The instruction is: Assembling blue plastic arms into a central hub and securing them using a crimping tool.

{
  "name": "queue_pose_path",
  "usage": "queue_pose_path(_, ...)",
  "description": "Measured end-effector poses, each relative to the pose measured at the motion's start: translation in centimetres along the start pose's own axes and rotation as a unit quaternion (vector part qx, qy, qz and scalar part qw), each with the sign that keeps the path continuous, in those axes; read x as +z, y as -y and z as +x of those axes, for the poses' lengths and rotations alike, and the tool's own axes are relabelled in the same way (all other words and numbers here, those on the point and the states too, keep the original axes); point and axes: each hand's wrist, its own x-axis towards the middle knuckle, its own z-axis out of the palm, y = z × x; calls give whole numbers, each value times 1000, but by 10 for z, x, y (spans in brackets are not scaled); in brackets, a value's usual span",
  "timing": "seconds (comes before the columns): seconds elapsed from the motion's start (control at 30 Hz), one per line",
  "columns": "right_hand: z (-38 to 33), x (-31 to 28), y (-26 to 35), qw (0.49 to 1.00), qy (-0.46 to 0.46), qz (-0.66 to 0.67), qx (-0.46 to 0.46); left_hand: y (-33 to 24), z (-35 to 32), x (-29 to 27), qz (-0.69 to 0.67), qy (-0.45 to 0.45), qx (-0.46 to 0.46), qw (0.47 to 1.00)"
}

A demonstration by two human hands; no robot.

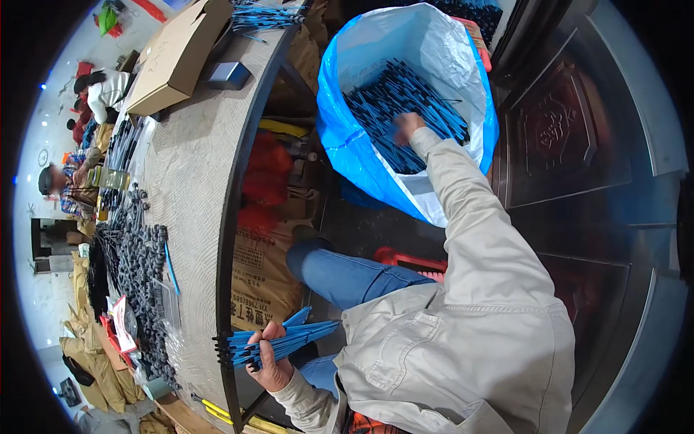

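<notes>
My left hand is wrapped round a bundle of thin blue sticks with black tips. It holds them level beside the table edge, black ends pointing left over the tabletop and loose ends fanned to the right. Farther off, my right arm stretches into a large blue bag with a white lining. Inside it, a deep heap of similar blue sticks with black ends lies jumbled. My right hand is at the surface of this heap. Its fingers are blurred and partly hidden, so their grip is unclear.
Along the left runs a long table with a cardboard box, a small grey box and a pile of dark grey pieces. A brown sack stands below. A dark panelled door rises right. People sit farther along the table.
</notes>
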Motion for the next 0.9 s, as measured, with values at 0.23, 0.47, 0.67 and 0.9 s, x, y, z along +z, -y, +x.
queue_pose_path(0.23, 48, 15, -21, 810, -194, -533, -149, 7, 2, 2, 2, -22, -4, 1000)
queue_pose_path(0.47, 15, -51, -19, 853, -343, -188, -346, 0, 0, 5, -57, -79, 40, 994)
queue_pose_path(0.67, -137, -69, 63, 685, -404, 34, -605, 10, 5, 12, -35, -90, 14, 995)
queue_pose_path(0.9, -268, 25, 128, 643, -106, 173, -739, 15, 1, 6, -110, -117, 0, 987)
